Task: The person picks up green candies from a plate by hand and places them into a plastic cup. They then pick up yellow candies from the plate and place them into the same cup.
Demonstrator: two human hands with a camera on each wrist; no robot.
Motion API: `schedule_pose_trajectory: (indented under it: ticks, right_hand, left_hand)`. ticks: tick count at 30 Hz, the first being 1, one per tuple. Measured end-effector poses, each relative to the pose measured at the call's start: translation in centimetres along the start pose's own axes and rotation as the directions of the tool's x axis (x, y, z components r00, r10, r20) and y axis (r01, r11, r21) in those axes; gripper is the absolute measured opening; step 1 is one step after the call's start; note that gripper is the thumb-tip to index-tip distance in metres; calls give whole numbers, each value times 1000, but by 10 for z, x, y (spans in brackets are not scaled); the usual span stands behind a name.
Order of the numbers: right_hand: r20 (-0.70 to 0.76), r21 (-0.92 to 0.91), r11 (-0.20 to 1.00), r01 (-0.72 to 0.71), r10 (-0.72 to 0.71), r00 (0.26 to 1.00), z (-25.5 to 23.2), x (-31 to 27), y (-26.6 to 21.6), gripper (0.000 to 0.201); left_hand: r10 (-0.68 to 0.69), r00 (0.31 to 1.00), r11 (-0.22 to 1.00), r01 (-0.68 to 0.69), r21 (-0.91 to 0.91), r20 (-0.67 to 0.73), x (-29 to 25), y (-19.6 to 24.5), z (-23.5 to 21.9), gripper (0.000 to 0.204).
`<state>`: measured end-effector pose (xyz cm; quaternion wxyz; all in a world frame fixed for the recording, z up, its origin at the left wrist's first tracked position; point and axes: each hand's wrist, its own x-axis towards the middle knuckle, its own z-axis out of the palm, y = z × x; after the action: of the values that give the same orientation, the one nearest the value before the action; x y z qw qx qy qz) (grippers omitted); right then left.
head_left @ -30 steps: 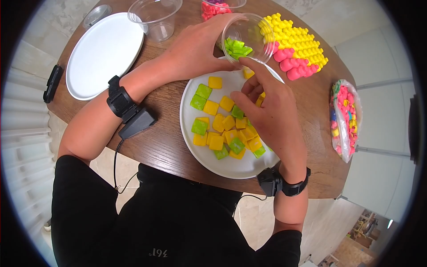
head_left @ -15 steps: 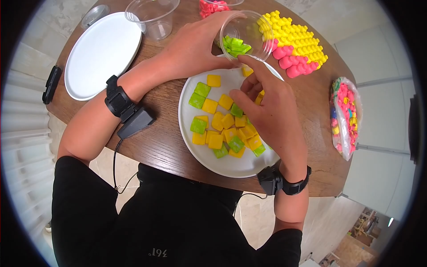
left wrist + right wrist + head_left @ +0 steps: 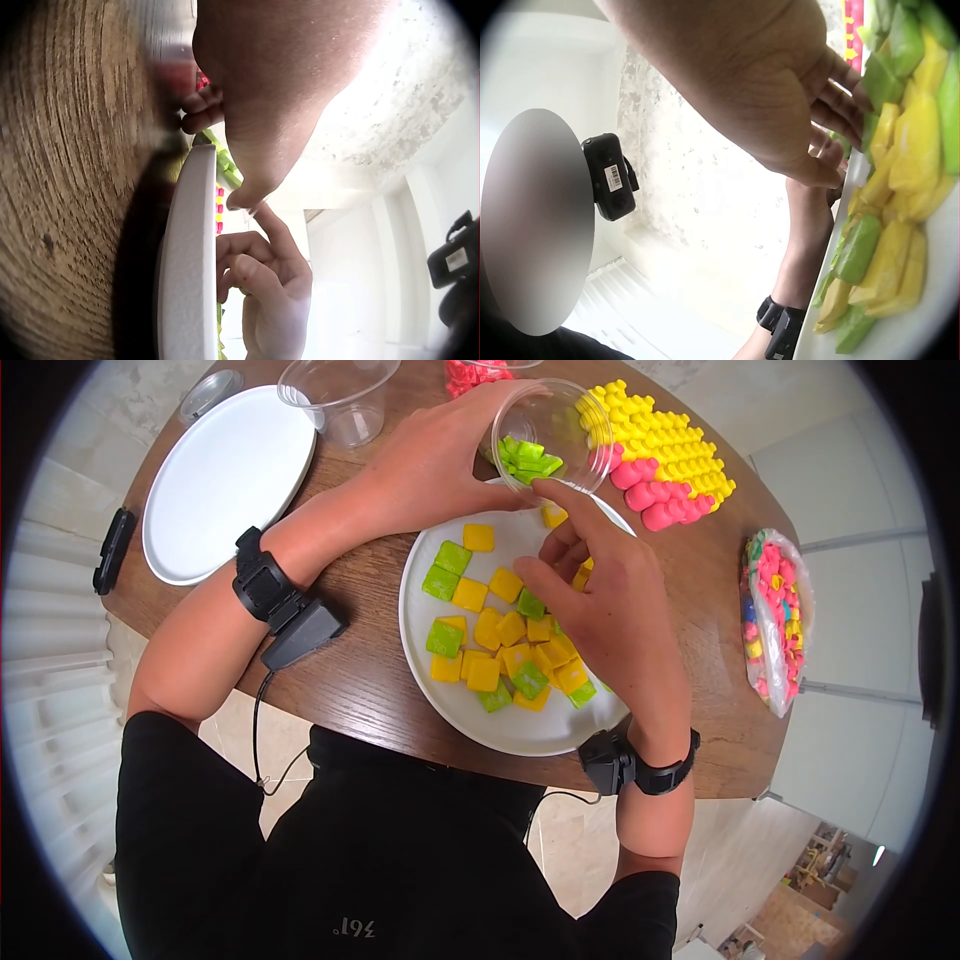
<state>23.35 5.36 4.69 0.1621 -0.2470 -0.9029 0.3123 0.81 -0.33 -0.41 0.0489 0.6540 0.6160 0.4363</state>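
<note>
A clear plastic cup point(image 3: 585, 452) leans toward me over the far rim of the white plate point(image 3: 470, 722), with flat green pieces point(image 3: 528, 460) inside. My left hand point(image 3: 437, 472) grips its left side, thumb along the near rim. The index finger of my right hand point(image 3: 622, 600) reaches to that rim, near the left thumb; its other fingers bend loosely above the plate, and the thumb stands apart. Square yellow pieces point(image 3: 470, 594) and green pieces point(image 3: 439, 583) lie scattered and partly stacked on the plate. The right wrist view shows wrapped-looking yellow pieces point(image 3: 916, 142) close up.
Another white plate point(image 3: 225, 490) lies at the left, beside an upright clear cup point(image 3: 350, 405). Rows of yellow and pink bottle-shaped pieces point(image 3: 665, 445) stand at the far right. A plastic bag of colourful pieces point(image 3: 775, 620) sits by the right edge. Red pieces point(image 3: 470, 374) show at the back.
The view has shifted slightly, so the table things appear a little higher and further left. Both hands keep their places at the cup, and the pieces on the plate stay put.
</note>
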Motion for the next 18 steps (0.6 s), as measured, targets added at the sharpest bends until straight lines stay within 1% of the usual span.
schedule_pose_trajectory:
  ticks: [14, 16, 18]
  right_hand:
    - [0, -3, 1000, 8, -8, 1000, 0, 0, 0, 55]
    - [3, -7, 1000, 3, -3, 1000, -1, 0, 0, 55]
    - [-1, -5, 1000, 4, -4, 1000, 0, 0, 0, 55]
  left_hand:
    - [-11, 1000, 1000, 11, -23, 7, 0, 0, 1, 93]
    - [-33, 999, 998, 34, -44, 18, 0, 1, 0, 93]
    - [-18, 1000, 999, 18, -40, 10, -1, 0, 1, 93]
